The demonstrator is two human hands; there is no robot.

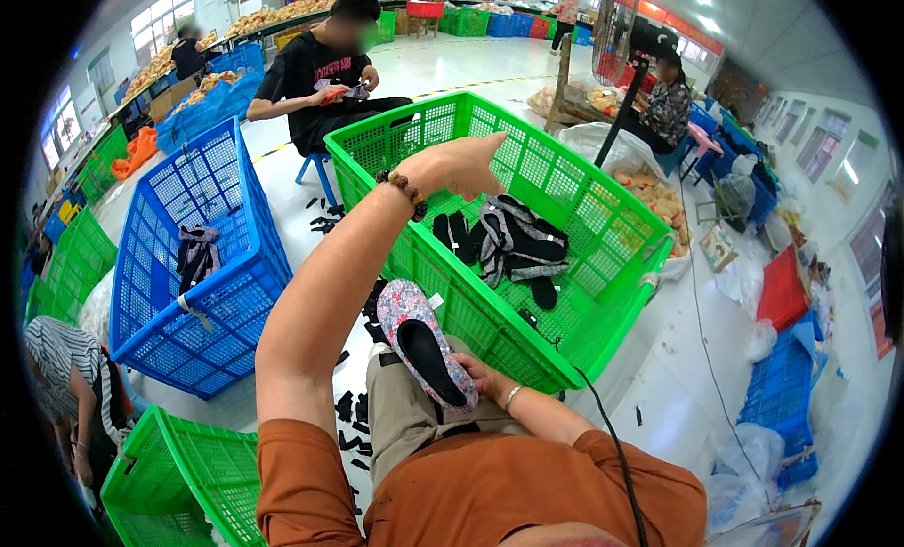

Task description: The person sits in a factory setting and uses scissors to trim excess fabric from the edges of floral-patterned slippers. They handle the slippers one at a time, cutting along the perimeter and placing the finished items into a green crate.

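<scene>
The right hand grips a floral slipper steady on the lap while the left hand, loosely curled and empty, hangs over the green crate of dark slippers.

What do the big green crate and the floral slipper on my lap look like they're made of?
The big green lattice crate looks like moulded plastic: glossy, uniform colour, gridded walls. The floral slipper held by the right hand seems soft printed fabric with a dark lining, matte.

Shoe-sorting workshop hall: green crate and blue crate holding slippers, seated workers on stools, heaped goods along windowed walls.
</scene>
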